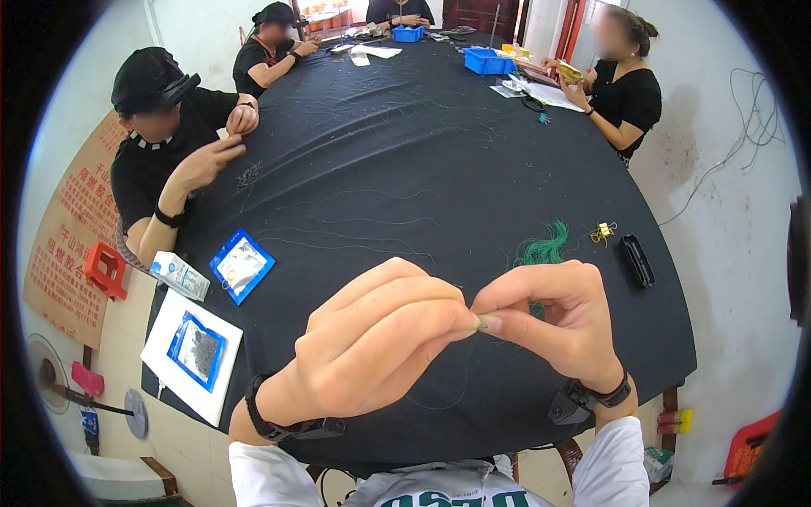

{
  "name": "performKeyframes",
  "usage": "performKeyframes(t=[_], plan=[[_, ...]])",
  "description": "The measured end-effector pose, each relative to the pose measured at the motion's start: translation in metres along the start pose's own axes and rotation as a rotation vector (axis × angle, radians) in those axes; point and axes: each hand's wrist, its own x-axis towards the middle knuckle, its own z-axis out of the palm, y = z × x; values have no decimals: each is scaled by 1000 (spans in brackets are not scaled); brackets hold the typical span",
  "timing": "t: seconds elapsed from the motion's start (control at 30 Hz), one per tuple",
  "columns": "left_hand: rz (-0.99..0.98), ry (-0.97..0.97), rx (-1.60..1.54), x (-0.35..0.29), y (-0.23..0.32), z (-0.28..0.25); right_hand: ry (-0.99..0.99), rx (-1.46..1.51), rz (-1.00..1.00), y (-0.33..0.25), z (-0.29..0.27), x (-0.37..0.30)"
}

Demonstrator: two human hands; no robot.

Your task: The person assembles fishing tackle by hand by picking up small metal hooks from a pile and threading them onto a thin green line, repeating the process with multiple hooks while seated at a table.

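My left hand (380,338) and my right hand (553,317) meet fingertip to fingertip over the near part of the table. Thumb and forefinger of each are closed in a pinch, with a thin green thread (465,376) dropping in a loop below them. Something tiny shows between the fingertips, too small to name. Behind my right hand lies a bundle of green threads (545,245), partly hidden by my fingers. More single green threads (355,221) are laid out across the dark cloth beyond my left hand.
On the left are a white board (173,380) with a blue packet (198,348), another blue packet (242,266) and a small carton (180,276). A black case (636,261) and yellow clip (603,232) lie right. Several people sit around the dark-covered table (363,152); blue bins (488,61) stand far off.
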Motion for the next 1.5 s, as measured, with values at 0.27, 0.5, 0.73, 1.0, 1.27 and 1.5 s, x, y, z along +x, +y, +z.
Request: performKeyframes(t=[0.27,0.5,0.73,1.0,1.27,1.5], plan=[[36,-25,-9,-1,0,0,69,-198,-292,7,-3,1],[47,-25,-1,0,1,1,34,-231,-289,6,-3,3],[19,-1,17,-2,1,1,-60,67,-96,7,-1,2],[94,31,121,1,-2,2,66,-446,-484,6,9,1],[154,-45,174,-2,-6,6,261,-874,-694,-8,1,-4],[115,-34,103,-3,-4,5,206,-608,-521,4,-2,4]])
